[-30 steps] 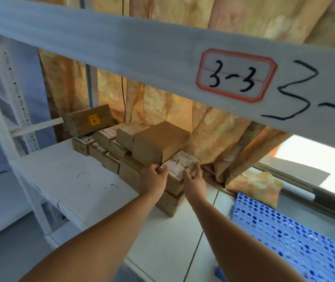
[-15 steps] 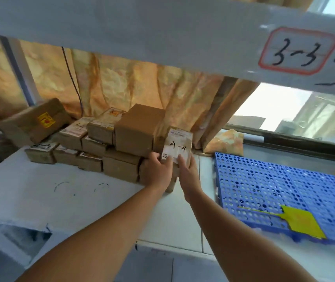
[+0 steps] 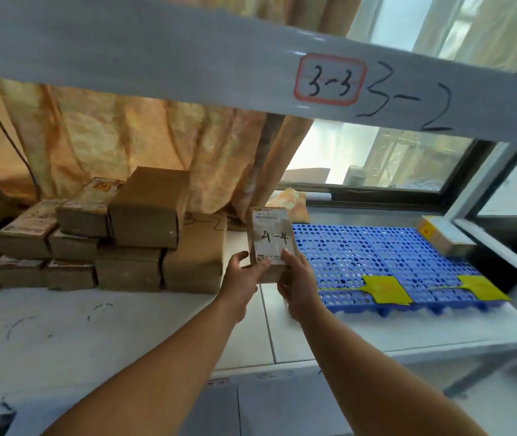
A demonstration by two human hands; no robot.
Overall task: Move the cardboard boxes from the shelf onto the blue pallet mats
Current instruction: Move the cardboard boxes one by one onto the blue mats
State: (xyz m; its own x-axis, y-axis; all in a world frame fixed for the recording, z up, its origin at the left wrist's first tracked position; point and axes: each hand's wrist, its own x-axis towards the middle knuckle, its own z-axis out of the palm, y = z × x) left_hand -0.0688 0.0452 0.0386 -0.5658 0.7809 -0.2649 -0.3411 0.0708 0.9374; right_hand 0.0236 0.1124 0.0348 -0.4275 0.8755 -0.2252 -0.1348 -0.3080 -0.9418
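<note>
Now box 4-4 (image 3: 271, 239) is held between stack and mats

Both hands clamp its lower end: the left hand (image 3: 240, 275) curls round the nine o'clock edge, the right hand (image 3: 298, 283) round the three o'clock edge. It seems lifted off the shelf (image 3: 109, 328), long axis running twelve to six, label towards the camera. The remaining cardboard boxes (image 3: 144, 221) sit at its nine o'clock. The blue pallet mats (image 3: 376, 256) lie just at its three o'clock, nearer the right hand, so the carry probably goes that way
</note>
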